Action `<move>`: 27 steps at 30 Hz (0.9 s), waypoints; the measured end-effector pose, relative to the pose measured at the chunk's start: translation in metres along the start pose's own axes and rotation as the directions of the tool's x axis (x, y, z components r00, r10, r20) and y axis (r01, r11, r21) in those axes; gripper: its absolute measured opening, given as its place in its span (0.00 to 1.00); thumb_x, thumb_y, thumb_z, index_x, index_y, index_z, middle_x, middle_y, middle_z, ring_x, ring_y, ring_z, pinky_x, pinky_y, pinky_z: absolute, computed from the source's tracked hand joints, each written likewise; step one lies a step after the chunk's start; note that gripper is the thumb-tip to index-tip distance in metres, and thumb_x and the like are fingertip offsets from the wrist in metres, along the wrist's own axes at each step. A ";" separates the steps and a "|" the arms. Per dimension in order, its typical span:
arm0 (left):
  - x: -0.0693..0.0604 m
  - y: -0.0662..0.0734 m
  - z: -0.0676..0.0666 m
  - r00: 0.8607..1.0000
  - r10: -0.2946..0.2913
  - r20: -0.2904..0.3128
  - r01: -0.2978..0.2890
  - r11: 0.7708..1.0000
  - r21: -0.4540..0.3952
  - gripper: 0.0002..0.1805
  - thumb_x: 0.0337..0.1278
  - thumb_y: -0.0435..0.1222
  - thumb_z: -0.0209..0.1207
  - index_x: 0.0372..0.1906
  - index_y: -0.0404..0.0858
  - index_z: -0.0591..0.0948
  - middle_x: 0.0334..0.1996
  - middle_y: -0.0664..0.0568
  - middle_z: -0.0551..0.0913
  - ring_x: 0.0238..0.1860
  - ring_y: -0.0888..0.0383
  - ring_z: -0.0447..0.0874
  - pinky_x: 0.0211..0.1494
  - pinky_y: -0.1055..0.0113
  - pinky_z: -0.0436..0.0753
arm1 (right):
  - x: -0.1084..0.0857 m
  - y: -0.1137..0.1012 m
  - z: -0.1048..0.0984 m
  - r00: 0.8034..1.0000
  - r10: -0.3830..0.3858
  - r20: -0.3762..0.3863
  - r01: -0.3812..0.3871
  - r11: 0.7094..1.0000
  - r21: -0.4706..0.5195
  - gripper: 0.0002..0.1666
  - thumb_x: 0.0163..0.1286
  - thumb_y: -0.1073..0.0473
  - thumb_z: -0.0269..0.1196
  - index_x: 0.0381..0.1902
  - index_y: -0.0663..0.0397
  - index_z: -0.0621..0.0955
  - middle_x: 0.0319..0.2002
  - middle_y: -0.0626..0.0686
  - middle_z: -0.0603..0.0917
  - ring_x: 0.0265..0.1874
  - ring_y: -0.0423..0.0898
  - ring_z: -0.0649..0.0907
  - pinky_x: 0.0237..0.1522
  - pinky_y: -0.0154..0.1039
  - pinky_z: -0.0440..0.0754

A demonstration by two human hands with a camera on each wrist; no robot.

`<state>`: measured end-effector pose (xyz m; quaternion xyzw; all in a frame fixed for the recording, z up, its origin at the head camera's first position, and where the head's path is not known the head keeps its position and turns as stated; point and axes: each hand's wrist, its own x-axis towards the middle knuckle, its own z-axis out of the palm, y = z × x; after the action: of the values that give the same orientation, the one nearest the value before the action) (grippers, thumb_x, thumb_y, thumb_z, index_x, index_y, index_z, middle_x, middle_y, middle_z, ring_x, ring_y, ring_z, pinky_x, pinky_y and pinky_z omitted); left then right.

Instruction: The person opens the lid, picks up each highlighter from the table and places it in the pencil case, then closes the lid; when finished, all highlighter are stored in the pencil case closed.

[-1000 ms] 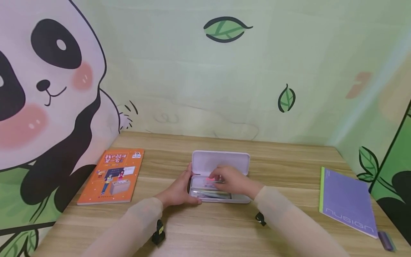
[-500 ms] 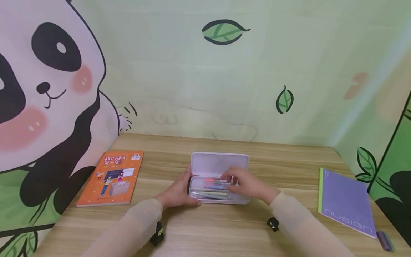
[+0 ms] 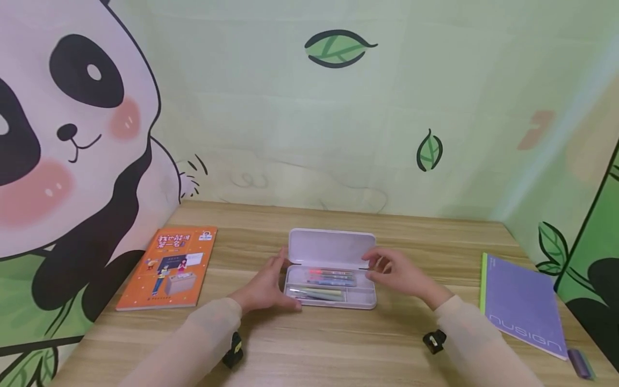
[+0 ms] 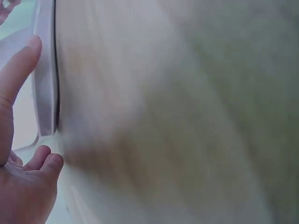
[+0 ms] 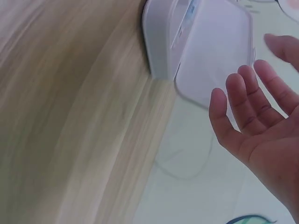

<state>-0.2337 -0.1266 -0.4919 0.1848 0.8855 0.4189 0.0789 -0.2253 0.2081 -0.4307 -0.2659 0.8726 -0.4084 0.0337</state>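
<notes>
A white pencil case (image 3: 360, 299) stands on the table with its lid (image 3: 331, 246) raised at the back. Several coloured pens (image 3: 331, 278) lie in its rear compartment, and pale green sticks (image 3: 316, 293) fill the front one. My left hand (image 3: 263, 285) rests at the case's left end, fingers towards the back and thumb at the front corner. In the left wrist view, the thumb (image 4: 23, 65) lies along the case wall. My right hand (image 3: 398, 273) hovers by the case's right end with loosely bent fingers. It holds nothing in the right wrist view.
An orange book (image 3: 166, 269) lies on the left of the wooden table (image 3: 309, 349). To the right are a purple notebook (image 3: 522, 301) and a small dark purple object (image 3: 580, 364). A panda-printed backdrop (image 3: 271, 134) rises behind the table.
My right hand has moved right, from over the pens to the case's right end, leaving the pens in view. The left hand stays at the case's left end.
</notes>
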 end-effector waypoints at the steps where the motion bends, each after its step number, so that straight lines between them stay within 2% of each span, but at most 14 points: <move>1: 0.000 0.000 -0.002 1.000 -0.008 -0.002 0.008 1.000 -0.008 0.79 0.18 0.51 0.82 0.77 0.38 0.42 0.63 0.44 0.67 0.66 0.48 0.65 0.73 0.48 0.59 | -0.001 0.001 -0.002 1.000 0.028 -0.012 -0.028 0.999 0.018 0.18 0.62 0.64 0.67 0.49 0.65 0.78 0.36 0.54 0.80 0.33 0.45 0.79 0.34 0.34 0.79; 6: 0.004 0.006 -0.015 0.998 -0.065 -0.022 0.063 0.995 -0.075 0.74 0.26 0.51 0.80 0.78 0.41 0.43 0.69 0.43 0.64 0.70 0.43 0.62 0.72 0.46 0.62 | -0.004 0.007 -0.011 0.986 0.140 -0.087 -0.133 0.988 0.075 0.19 0.63 0.59 0.67 0.48 0.64 0.78 0.41 0.58 0.81 0.38 0.49 0.78 0.35 0.36 0.79; 11: 0.014 0.015 -0.028 0.990 -0.131 -0.048 0.121 0.977 -0.176 0.66 0.37 0.56 0.74 0.77 0.43 0.45 0.70 0.43 0.62 0.70 0.42 0.61 0.69 0.45 0.66 | -0.001 0.012 -0.015 0.961 0.233 -0.148 -0.214 0.968 0.133 0.17 0.67 0.56 0.62 0.48 0.63 0.76 0.45 0.60 0.78 0.40 0.52 0.77 0.39 0.43 0.81; 15: 0.023 0.023 -0.035 0.984 -0.161 -0.073 0.139 0.960 -0.242 0.56 0.47 0.58 0.68 0.76 0.40 0.52 0.70 0.40 0.63 0.69 0.41 0.63 0.68 0.45 0.68 | 0.007 0.013 -0.017 0.932 0.323 -0.165 -0.278 0.928 0.247 0.21 0.72 0.53 0.57 0.51 0.65 0.73 0.45 0.57 0.74 0.42 0.53 0.77 0.43 0.47 0.83; 18: 0.031 0.029 -0.037 0.977 -0.194 -0.091 0.160 0.942 -0.295 0.50 0.53 0.60 0.62 0.74 0.39 0.56 0.69 0.40 0.64 0.69 0.41 0.63 0.68 0.46 0.67 | 0.015 0.013 -0.016 0.902 0.388 -0.188 -0.316 0.892 0.322 0.22 0.73 0.50 0.55 0.52 0.64 0.72 0.43 0.53 0.74 0.43 0.50 0.77 0.44 0.45 0.82; 23: 0.042 0.036 -0.036 0.954 -0.279 -0.112 0.220 0.901 -0.374 0.44 0.58 0.63 0.54 0.71 0.40 0.62 0.67 0.42 0.67 0.68 0.44 0.66 0.70 0.47 0.65 | 0.030 0.015 -0.011 0.849 0.485 -0.212 -0.371 0.831 0.415 0.22 0.72 0.48 0.55 0.51 0.60 0.72 0.43 0.52 0.75 0.42 0.49 0.77 0.47 0.48 0.82; 25: 0.046 0.038 -0.034 0.946 -0.305 -0.113 0.239 0.887 -0.394 0.42 0.60 0.64 0.51 0.70 0.39 0.64 0.66 0.42 0.69 0.66 0.44 0.67 0.69 0.47 0.66 | 0.037 0.016 -0.008 0.837 0.507 -0.207 -0.387 0.815 0.431 0.23 0.72 0.47 0.54 0.52 0.61 0.72 0.45 0.55 0.76 0.42 0.50 0.79 0.49 0.51 0.82; 27: 0.050 0.039 -0.032 0.940 -0.322 -0.110 0.248 0.870 -0.426 0.41 0.61 0.63 0.50 0.69 0.37 0.65 0.65 0.41 0.70 0.65 0.43 0.69 0.69 0.47 0.66 | 0.042 0.018 -0.005 0.835 0.521 -0.177 -0.404 0.799 0.445 0.26 0.72 0.47 0.52 0.56 0.62 0.71 0.49 0.59 0.76 0.44 0.52 0.79 0.52 0.53 0.81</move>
<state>-0.2791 -0.1066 -0.4406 -0.0066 0.8001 0.5918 0.0975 -0.2705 0.1999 -0.4340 0.0330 0.8071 -0.5867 0.0570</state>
